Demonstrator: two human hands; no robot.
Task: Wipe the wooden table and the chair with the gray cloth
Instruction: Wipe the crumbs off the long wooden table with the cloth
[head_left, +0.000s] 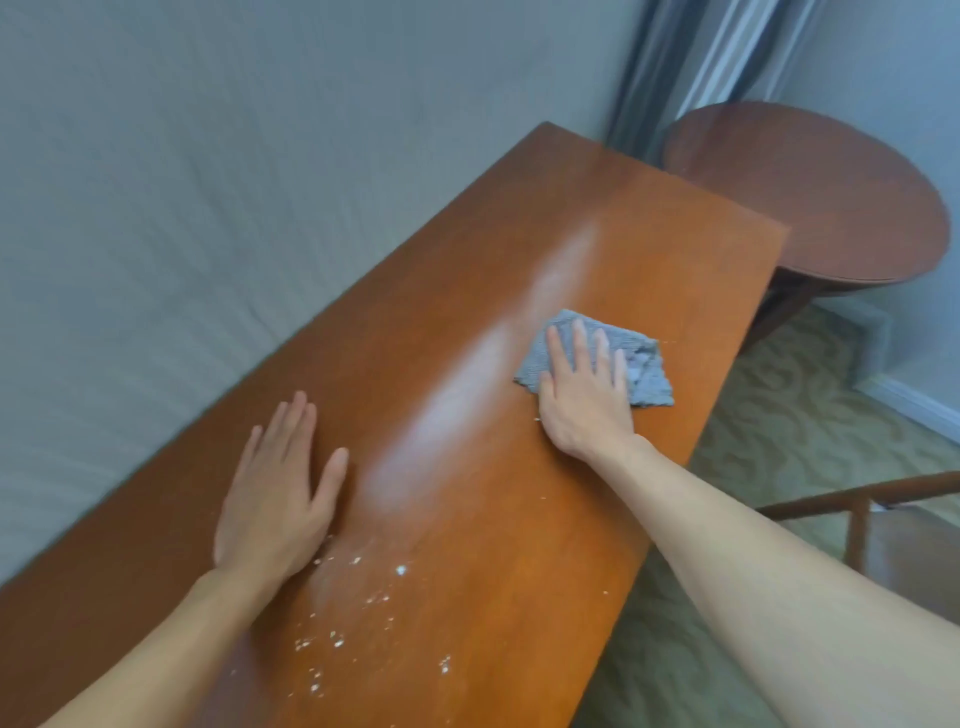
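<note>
Grey fabric-textured wall (208, 182) behind, patterned pale-green carpet (779, 452) below, and across the middle a long, glossy reddish-brown wooden table (467, 291) set slantwise against that wall.

At the left, left hand (275, 488) laid flat on the tabletop, fingers straight and together, thumb apart, holding nothing; best kept there as a brace, pressing lightly so the body stays steady.

Just right of that wrist and nearer the body, scattered small white crumbs (358, 613) unswept on the wood. Beyond them, a pale hazy streak (488, 364) running lengthwise up the table, possibly glare or dust; cannot tell which.

Further right, right hand (582, 384) spread flat, fingers extended, pressing down on the crumpled gray woven cloth (644, 374), near the table's right edge. Likely mid-stroke. Worth keeping the palm over the cloth's middle, pressure even, strokes long and overlapping, drawn back toward the crumbs so they gather rather than scatter off the edge.

Far right: round dark-brown wooden side table (810, 192) beyond the corner, and the brown wooden chair (862, 519) low by the edge, apparently not yet wiped.
</note>
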